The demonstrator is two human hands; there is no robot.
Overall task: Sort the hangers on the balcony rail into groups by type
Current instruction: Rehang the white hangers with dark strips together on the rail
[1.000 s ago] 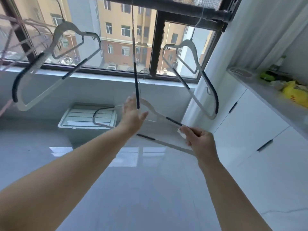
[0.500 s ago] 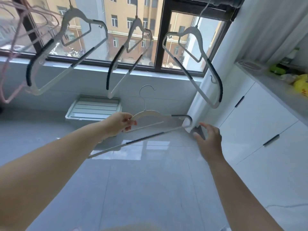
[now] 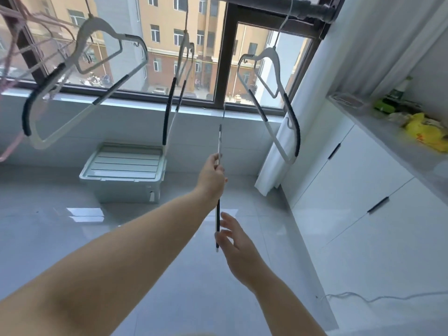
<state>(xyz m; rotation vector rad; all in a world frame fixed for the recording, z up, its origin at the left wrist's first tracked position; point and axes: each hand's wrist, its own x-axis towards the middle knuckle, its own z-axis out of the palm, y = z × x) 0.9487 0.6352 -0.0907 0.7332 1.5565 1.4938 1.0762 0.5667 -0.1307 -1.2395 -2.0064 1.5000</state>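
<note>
Head view: your left hand (image 3: 211,177) pinches the hanger (image 3: 218,219), right hand (image 3: 234,241) open; steady its bottom before hooking the rail (image 3: 303,10).

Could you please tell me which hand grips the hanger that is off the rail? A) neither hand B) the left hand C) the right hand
B: the left hand pinches the hanger partway along, while the right hand is spread open by its lower end.
</note>
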